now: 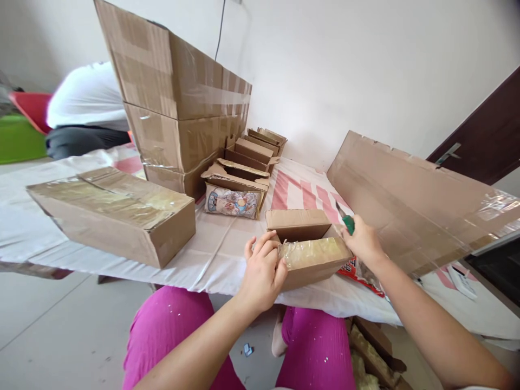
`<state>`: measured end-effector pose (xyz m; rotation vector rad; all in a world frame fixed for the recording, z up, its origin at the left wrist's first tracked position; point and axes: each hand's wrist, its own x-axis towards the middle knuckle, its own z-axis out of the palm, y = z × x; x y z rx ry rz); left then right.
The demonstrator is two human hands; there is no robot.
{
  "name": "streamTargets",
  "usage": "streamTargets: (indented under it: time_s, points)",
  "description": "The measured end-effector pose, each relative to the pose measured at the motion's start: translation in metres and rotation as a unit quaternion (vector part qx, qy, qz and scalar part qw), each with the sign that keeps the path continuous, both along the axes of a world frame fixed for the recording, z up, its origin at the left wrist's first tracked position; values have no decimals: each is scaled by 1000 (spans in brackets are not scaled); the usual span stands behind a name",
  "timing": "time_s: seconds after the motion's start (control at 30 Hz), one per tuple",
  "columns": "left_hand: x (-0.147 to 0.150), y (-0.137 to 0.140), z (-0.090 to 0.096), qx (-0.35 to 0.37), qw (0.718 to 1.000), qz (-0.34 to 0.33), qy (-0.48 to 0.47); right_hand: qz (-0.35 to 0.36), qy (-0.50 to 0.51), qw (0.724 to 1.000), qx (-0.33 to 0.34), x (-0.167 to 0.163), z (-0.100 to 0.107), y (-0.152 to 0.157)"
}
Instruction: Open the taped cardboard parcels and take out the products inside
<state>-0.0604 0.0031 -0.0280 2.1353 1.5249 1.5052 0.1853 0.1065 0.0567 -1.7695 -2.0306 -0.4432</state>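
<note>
In the head view my left hand (263, 271) grips the left end of a small cardboard box (311, 271), its fingers curled over the top edge. The box lies at the table's front edge, with a dark gap between its front part and its back part (298, 218). My right hand (364, 242) is closed around the green handle of a knife (348, 222), whose blade points up and to the left. That hand is just above the box's right end; I cannot tell whether it touches it. A red packet (359, 275) lies partly under my right forearm.
Stacked large cartons (195, 108) stand behind a taped box (117, 211) at left. Several opened boxes and a printed pillow-shaped packet (233, 201) line the middle. A big cardboard sheet (406, 200) leans at right. Another person (89, 103) sits beyond the cartons. Cardboard scraps (374, 352) lie below.
</note>
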Motion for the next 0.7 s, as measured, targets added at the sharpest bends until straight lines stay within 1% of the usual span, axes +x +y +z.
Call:
streamTargets:
  time_s: [0.07, 0.17, 0.23, 0.3, 0.37, 0.43, 0.5, 0.53, 0.6, 0.7]
  points:
    - [-1, 1, 0, -2, 1000, 2, -3, 0, 40, 999, 25, 19, -2, 0]
    - [1, 3, -1, 0, 1000, 7, 0, 50, 82, 992, 84, 37, -10, -13]
    - [2, 4, -2, 2, 1000, 18, 2, 66, 78, 988, 115, 50, -22, -26]
    - [2, 5, -3, 4, 1000, 26, 3, 59, 54, 989, 123, 71, -40, -39]
    - [2, 5, -4, 8, 1000, 26, 4, 66, 8, 993, 96, 95, -65, -54]
    - [1, 5, -5, 11, 1000, 24, 6, 121, -54, 991, 30, 117, -93, -71]
    - [2, 6, -6, 15, 1000, 21, 8, 149, -89, 984, -35, 130, -118, -88]
    - [3, 6, -6, 16, 1000, 19, 9, 152, -91, 982, -63, 133, -128, -96]
    - [6, 7, -7, 18, 1000, 17, 12, 134, -69, 983, -101, 133, -142, -108]
    - [9, 10, -6, 22, 1000, 16, 16, 92, -14, 987, -131, 129, -149, -115]
